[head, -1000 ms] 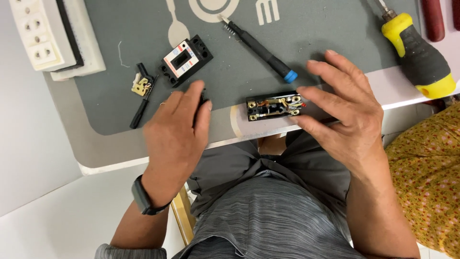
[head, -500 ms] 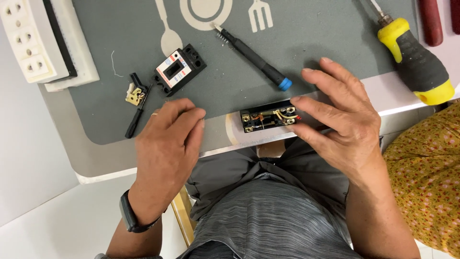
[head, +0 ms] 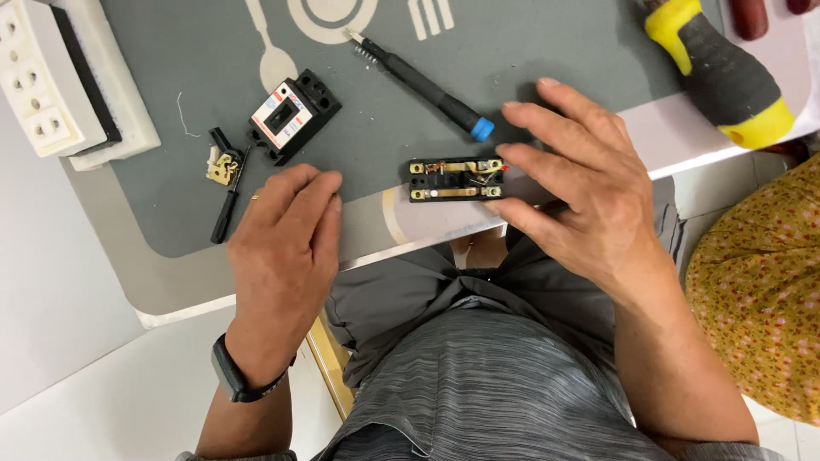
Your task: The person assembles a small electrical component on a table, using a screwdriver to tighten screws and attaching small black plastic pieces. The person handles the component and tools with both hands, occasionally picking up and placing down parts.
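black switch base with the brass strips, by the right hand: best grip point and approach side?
Pinch the switch base across its two long black edges, thumb near, fingers far, coming from above on its left half. It lies flat, contacts up, long axis left-right. The right hand crowds its right end, where thin wires show; the left hand rests apart.

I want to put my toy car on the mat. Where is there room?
The mat is bare between the socket strip and the spoon print, and between the fork print and the yellow screwdriver. It is crowded around the open switch, between left hand and right hand.
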